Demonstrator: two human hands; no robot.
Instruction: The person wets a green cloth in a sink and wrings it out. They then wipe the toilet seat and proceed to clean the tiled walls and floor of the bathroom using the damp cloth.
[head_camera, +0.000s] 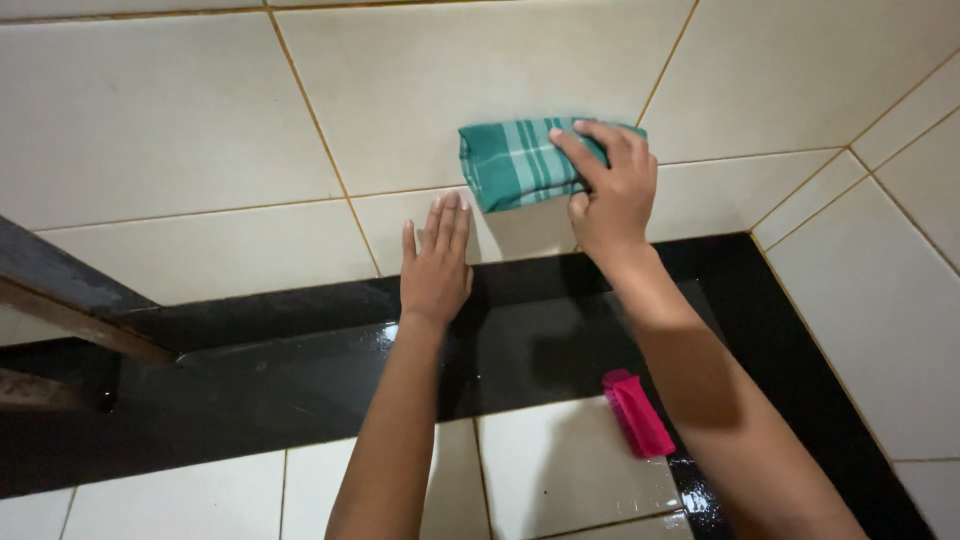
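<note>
Right hand (610, 190) presses the folded green cloth (515, 165) against the wall tiles (180, 130); left hand (437, 262) flat, fingers spread, just below. Wet black ledge (300, 370) beneath — the bracing palm could slip.

This looks like a tiled washroom or wet area in a home. Large cream wall tiles (450, 90) with thin yellowish grout lines cover everything up top and wrap round the corner at the right. Below them runs a glossy black ledge (300, 370), wet and shining with reflections. More pale tiles (560, 470) sit beneath it. A pink scrubbing brush (636, 414) lies at the ledge's edge, and a green striped cloth (515, 165) is pressed against the wall, so it's cleaning gear in a damp, tiled corner.
</note>
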